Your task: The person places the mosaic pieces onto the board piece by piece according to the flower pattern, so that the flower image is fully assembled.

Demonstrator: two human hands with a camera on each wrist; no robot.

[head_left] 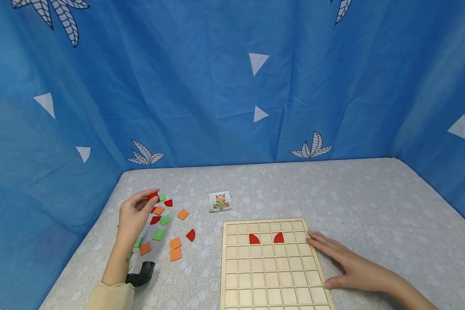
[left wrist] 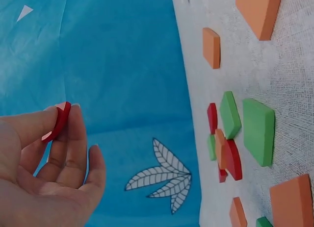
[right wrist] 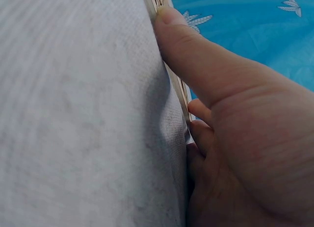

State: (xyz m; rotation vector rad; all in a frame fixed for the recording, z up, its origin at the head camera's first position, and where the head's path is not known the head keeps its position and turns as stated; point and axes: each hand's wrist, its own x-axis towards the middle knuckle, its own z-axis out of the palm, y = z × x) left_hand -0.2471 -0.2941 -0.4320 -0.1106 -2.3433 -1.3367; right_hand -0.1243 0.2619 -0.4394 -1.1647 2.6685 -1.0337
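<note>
My left hand (head_left: pixel 133 217) pinches a red tile (left wrist: pixel 62 120) between thumb and fingertips, held above the loose tiles at the left of the table. The wooden grid board (head_left: pixel 271 265) lies flat in front, its near end cut off by the head view's lower edge. Two red quarter-circle tiles (head_left: pixel 254 239) sit in cells of its second row from the far end, with a gap of cells between them. Along the board's right edge rests my right hand (head_left: pixel 352 268), thumb and fingertips touching the rim, fingers extended.
Scattered at left are several orange tiles (head_left: pixel 175 255), green tiles (head_left: pixel 159 235) and red quarter-circle tiles (head_left: pixel 191 235). A small card (head_left: pixel 219 201) with a coloured grid pattern lies beyond the board. A black curved object (head_left: pixel 141 274) is beside my left forearm. Blue cloth (head_left: pixel 232 86) hangs behind.
</note>
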